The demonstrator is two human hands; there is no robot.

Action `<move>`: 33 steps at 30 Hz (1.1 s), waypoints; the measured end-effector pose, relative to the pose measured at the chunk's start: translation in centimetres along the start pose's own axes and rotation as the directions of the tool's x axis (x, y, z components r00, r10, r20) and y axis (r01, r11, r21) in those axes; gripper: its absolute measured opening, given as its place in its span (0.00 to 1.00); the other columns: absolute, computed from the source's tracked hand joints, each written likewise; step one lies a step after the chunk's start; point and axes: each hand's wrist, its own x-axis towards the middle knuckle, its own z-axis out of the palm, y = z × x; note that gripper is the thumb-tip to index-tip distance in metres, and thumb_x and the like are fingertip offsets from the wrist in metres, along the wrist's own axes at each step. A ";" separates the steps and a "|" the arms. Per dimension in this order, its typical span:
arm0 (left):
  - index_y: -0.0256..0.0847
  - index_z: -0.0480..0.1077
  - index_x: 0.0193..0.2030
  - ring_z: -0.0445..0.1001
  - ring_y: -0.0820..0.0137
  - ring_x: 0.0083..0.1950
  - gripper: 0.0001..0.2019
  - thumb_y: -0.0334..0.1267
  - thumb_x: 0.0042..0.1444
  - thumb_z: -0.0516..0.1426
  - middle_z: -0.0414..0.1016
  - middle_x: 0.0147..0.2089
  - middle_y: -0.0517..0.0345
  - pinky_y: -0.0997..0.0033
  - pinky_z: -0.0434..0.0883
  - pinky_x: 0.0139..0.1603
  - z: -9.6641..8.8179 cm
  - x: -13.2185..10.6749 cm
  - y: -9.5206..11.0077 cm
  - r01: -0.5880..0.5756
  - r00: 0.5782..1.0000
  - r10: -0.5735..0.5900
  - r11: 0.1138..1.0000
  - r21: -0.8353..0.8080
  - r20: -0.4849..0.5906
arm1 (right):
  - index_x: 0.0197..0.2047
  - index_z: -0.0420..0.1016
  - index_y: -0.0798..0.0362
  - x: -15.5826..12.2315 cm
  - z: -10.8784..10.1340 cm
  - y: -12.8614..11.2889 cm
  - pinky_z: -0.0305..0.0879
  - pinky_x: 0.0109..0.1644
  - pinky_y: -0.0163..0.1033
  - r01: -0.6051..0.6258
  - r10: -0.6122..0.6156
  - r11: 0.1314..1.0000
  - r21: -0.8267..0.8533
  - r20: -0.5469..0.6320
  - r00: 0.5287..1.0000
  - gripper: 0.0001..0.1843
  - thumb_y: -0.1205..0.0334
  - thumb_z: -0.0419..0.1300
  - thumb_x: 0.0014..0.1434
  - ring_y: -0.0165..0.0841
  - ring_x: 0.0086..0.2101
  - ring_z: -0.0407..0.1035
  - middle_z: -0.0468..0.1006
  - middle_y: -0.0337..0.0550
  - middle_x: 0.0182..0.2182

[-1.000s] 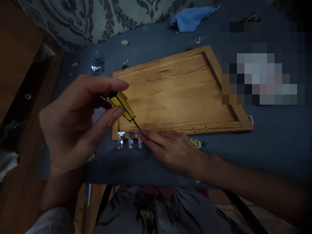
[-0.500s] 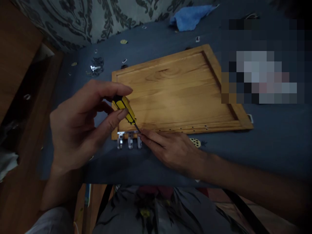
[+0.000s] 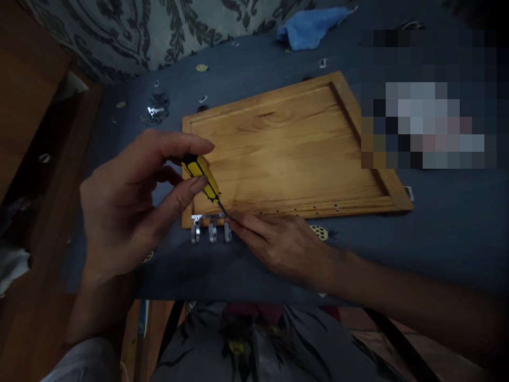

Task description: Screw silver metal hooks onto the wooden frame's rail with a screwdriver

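Observation:
My left hand (image 3: 131, 201) pinches the yellow and black handle of a screwdriver (image 3: 202, 176) between thumb and fingers. Its shaft slants down to the near edge of a framed wooden board (image 3: 278, 159). My right hand (image 3: 282, 244) rests against that edge, its closed fingertips gathered around the screwdriver's tip; what they pinch is hidden. Just left of those fingertips, shiny metal hooks (image 3: 212, 231) sit along the near left edge of the board and hang over it. Small dark holes continue along the edge to the right.
A patterned blue cloth (image 3: 222, 276) covers the table under the board. Loose metal hooks (image 3: 157, 110) lie at the back left. A crumpled blue rag (image 3: 312, 29) is near the wall. Wooden furniture (image 3: 75, 159) borders the left side. A blurred patch hides the upper right.
My left hand and the screwdriver handle have shifted very slightly to the left. The board, the hooks and my right hand stay in place.

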 end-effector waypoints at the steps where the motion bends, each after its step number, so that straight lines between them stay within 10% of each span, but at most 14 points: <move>1: 0.62 0.73 0.58 0.79 0.64 0.47 0.28 0.25 0.56 0.65 0.80 0.49 0.65 0.61 0.80 0.38 0.0 0.0 0.0 -0.004 1.000 0.004 1.000 0.007 0.001 | 0.57 0.75 0.61 0.0 0.0 0.0 0.74 0.34 0.39 0.007 -0.007 1.000 0.003 -0.001 1.000 0.18 0.73 0.53 0.67 0.35 0.37 0.78 0.80 0.50 0.54; 25: 0.58 0.75 0.57 0.77 0.66 0.36 0.25 0.28 0.55 0.67 0.81 0.40 0.64 0.64 0.74 0.29 0.5 0.3 -0.1 -0.172 0.983 0.179 0.971 0.164 -0.029 | 0.58 0.75 0.61 -0.1 0.1 0.0 0.78 0.37 0.42 0.002 -0.002 1.000 -0.007 0.019 1.000 0.19 0.74 0.53 0.66 0.38 0.40 0.78 0.78 0.51 0.56; 33: 0.59 0.75 0.57 0.80 0.63 0.45 0.28 0.26 0.53 0.67 0.79 0.48 0.61 0.61 0.82 0.40 0.7 0.0 0.3 -0.035 0.994 0.032 0.999 -0.024 -0.102 | 0.58 0.75 0.60 0.0 0.1 0.0 0.78 0.36 0.41 0.008 -0.008 1.000 -0.021 0.030 1.000 0.19 0.73 0.53 0.68 0.36 0.38 0.78 0.79 0.50 0.55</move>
